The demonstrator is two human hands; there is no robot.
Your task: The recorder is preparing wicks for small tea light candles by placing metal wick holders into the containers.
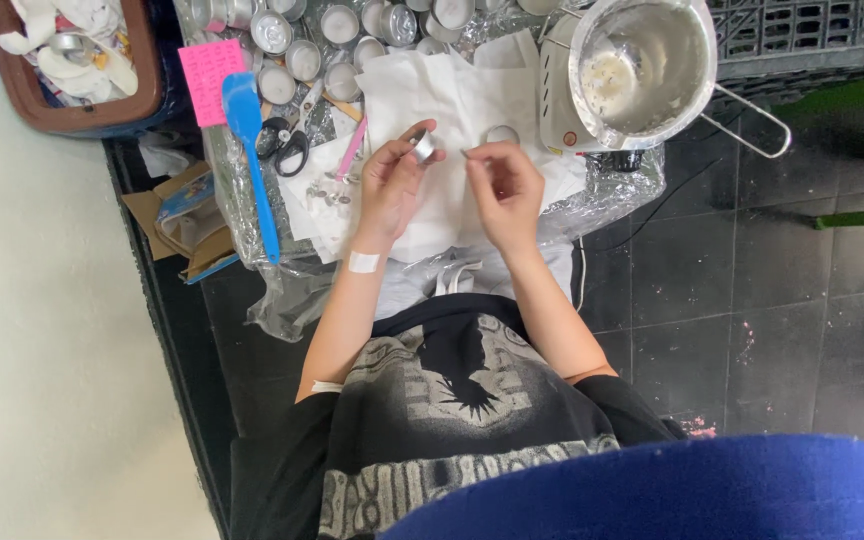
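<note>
Overhead, the head view shows the left hand (389, 185) with its grip clamped on a small metal cup (424, 146), held above the white paper towel (457, 110) on the worktop (252, 210). Just beside it, the right hand (504, 190) pinches a thin wick (468, 153), fingertips together, near the cup. Behind stand a metal pot (642, 65), scissors (292, 140) and a blue spatula (250, 150).

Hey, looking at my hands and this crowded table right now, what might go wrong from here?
The small metal cup is pinched only at the left hand fingertips, so it might slip. The right hand holds something very thin, easily dropped among the filled cups. The metal pot sits near the table edge, its handle jutting out, so a bump may tip it.
</note>
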